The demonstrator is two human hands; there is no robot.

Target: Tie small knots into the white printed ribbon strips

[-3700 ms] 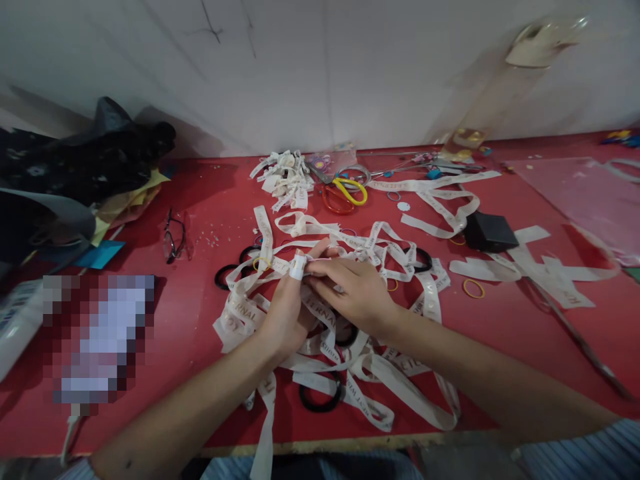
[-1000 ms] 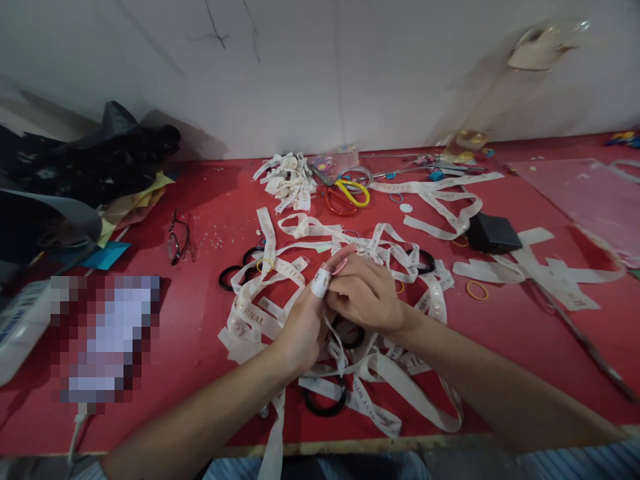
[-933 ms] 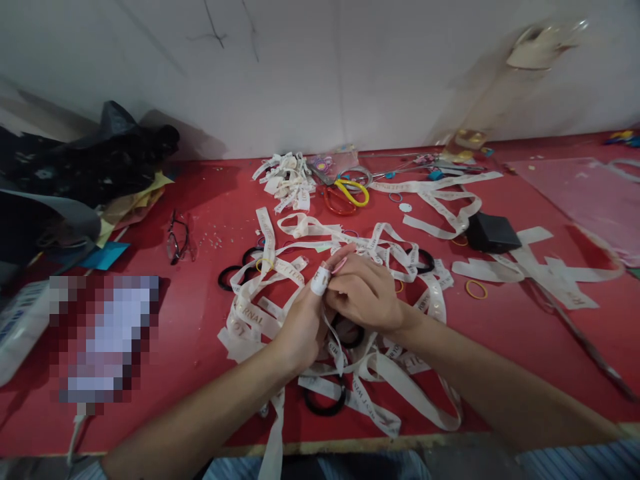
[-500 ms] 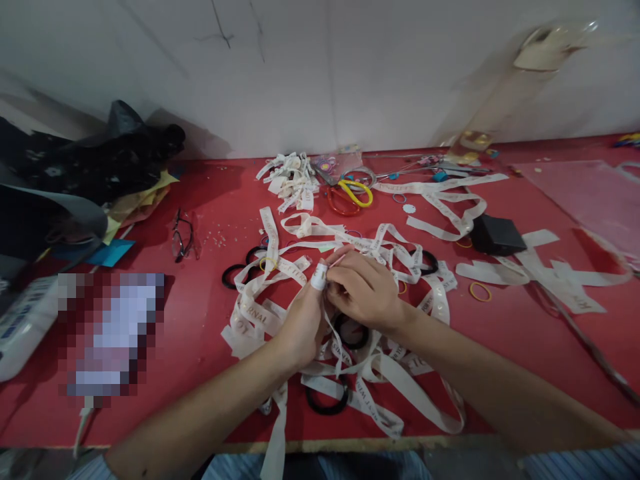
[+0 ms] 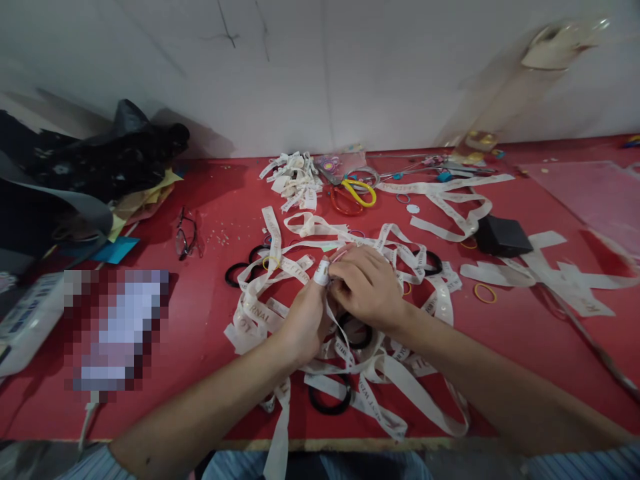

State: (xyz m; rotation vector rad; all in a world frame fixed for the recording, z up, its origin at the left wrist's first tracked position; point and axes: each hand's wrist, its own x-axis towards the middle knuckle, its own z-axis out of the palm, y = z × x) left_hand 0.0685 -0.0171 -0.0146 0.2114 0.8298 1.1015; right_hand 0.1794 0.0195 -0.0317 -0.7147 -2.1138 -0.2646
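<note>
My left hand (image 5: 306,323) and my right hand (image 5: 369,283) meet over a loose heap of white printed ribbon (image 5: 290,267). Both are closed, fingertips pinched together on the ribbon, one strand of which hangs down between them. A white band (image 5: 321,273) wraps the tip of my left thumb. Something thin and pinkish shows at the fingertips, too small to name. Beneath and around the hands lie several black rings, among them one ring (image 5: 330,395) near the front edge. My right fingers hide most of what is pinched.
Scissors (image 5: 357,192) with red and yellow handles lie behind, beside bunched ribbon pieces (image 5: 295,177). Eyeglasses (image 5: 185,233) and a blurred phone-like device (image 5: 123,327) are at left. A black block (image 5: 503,235) weighs on ribbon at right, near a yellow rubber band (image 5: 485,293).
The view has shifted slightly. My right fingers have curled a little lower and closer to the left thumb; both hands stay together over the ribbon.
</note>
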